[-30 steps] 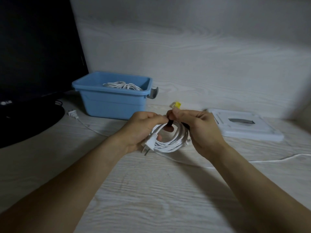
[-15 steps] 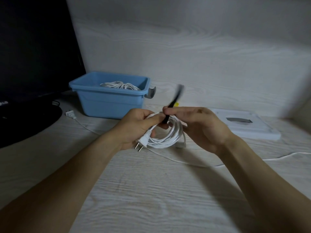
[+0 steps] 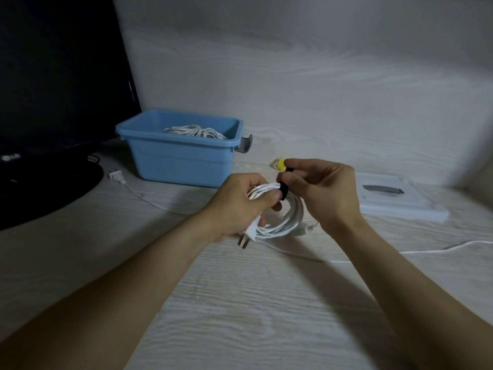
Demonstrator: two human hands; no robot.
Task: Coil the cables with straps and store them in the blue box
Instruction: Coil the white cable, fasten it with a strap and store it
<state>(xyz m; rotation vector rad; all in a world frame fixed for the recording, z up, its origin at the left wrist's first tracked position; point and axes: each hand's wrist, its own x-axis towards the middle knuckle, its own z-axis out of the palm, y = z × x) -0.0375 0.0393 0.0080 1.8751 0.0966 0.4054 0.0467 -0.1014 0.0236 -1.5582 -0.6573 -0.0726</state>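
Fingers of the left hand curl round the top of a coil of white cable, the thumb pressing the bundled loops just beside a black strap that wraps across them. The right hand pinches the free end of that strap between thumb and forefinger, just above the coil, and a yellow tip of the strap pokes out past the fingers. The coil hangs below and between the two hands, held above the table; most of its loop shows under the right palm. The cable's white plug sticks out beneath the left hand, prongs pointing down and to the left.

A loose white cable trails along the table from under the hands to the right edge. Behind the left hand, apart from it, stands the blue box, open at the top, with another coil of white cable lying inside; a grey clip hangs at its right rim. A second plug lies on the table left of the box, its thin cord running toward the hands. A white lid lies flat on the right, beyond the right hand. A dark monitor fills the left side.
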